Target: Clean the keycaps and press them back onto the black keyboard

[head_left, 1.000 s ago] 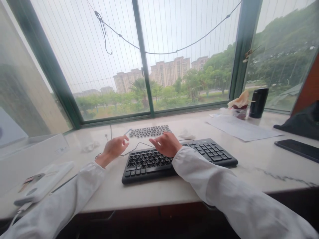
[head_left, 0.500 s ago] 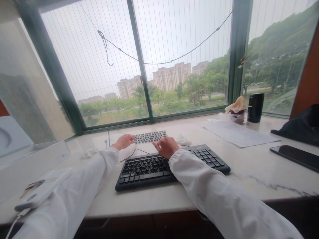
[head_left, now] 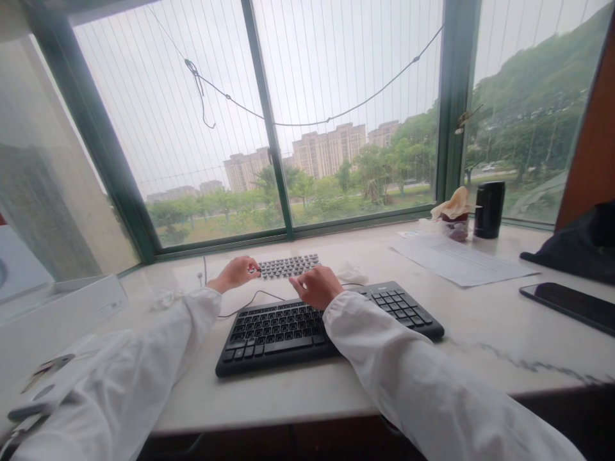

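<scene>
Left hand (head_left: 236,273) is out at the left end of the loose keycaps (head_left: 288,265) laid in rows on the marble desk (head_left: 485,326), fingers curled and pinched at the nearest cap; whether it actually has one, I cannot tell. Right hand (head_left: 317,286) rests loosely curled, gripping nothing, on the top edge of the black keyboard (head_left: 288,326), just in front of the keycaps. A smartphone (head_left: 571,306) lies far right.
</scene>
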`<state>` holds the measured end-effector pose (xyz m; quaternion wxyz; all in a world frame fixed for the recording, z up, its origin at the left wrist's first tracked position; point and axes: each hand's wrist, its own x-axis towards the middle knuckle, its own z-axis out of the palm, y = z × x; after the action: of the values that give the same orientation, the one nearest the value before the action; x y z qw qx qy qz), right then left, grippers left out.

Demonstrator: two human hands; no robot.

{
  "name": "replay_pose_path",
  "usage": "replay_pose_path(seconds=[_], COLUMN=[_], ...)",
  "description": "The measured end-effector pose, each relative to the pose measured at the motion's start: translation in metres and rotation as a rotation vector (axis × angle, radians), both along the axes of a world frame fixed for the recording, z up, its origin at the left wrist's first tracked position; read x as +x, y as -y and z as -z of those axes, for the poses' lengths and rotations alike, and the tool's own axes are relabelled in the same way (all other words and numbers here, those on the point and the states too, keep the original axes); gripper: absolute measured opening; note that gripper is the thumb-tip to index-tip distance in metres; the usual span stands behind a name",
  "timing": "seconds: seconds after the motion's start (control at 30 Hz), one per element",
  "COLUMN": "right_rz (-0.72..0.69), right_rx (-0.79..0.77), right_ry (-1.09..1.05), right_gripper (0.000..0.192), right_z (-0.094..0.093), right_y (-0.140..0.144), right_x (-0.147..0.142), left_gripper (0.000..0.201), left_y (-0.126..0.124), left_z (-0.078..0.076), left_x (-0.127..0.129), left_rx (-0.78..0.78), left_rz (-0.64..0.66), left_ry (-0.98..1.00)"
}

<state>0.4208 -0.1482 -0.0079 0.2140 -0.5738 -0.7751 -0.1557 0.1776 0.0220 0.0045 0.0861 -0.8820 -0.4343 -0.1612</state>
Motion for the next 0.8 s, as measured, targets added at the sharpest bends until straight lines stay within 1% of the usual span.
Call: replay_pose_path(seconds=[0.1,0.13,0.2,0.27,0.37,0.47,0.53,0.6,0.63,0.7,0.73,0.8], right_rz=[-0.016,-0.022,-0.028,-0.033,-0.079,-0.145,-0.177,-0.198,-0.204,-0.222,-0.246,-0.292], right_rx=[-0.004,-0.008,-0.012,-0.013,-0.027,-0.049,-0.069,-0.088,-0.098,-0.126,-0.143,-0.181], right_ry=[-0.020,-0.037,-0.089,-0.154,-0.265,-0.362,-0.396,-0.415,-0.416,-0.404,-0.393,-0.365], right_gripper=[0.058,0.056,0.050,0.042,0.031,0.027,0.027,0.028,0.029,0.032,0.033,0.036], right_z=[0.000,0.000,0.001,0.003,0.007,0.008,0.008,0.008,0.008,0.008,0.008,0.009], right_y=[0.002,0.002,0.003,0.002,0.002,0.003,0.005,0.008,0.009,0.011,0.012,0.015], right_x=[-0.001,-0.002,-0.003,-0.005,-0.008,-0.011,-0.013,-0.015,-0.015,-0.017,-0.018,-0.022], left_gripper=[0.022,0.021,0.019,0.019,0.019,0.020,0.019,0.020,0.019,0.021,0.023,0.027], left_y=[0.030,0.041,0.063,0.080,0.095,0.104,0.109,0.113,0.115,0.117,0.117,0.117], left_z=[-0.011,-0.013,-0.014,-0.012,-0.008,-0.004,-0.002,-0.001,-0.001,-0.002,-0.004,-0.007], left_x=[0.000,0.001,0.003,0.006,0.009,0.010,0.009,0.008,0.007,0.005,0.004,0.001], left_rx=[0.043,0.085,0.146,0.179,0.186,0.148,0.088,-0.022,-0.100,-0.312,-0.422,-0.592], left_rz=[0.079,0.135,0.228,0.287,0.363,0.421,0.474,0.536,0.569,0.609,0.608,0.583], left_ry=[0.037,0.062,0.091,0.108,0.124,0.165,0.213,0.240,0.247,0.234,0.232,0.218])
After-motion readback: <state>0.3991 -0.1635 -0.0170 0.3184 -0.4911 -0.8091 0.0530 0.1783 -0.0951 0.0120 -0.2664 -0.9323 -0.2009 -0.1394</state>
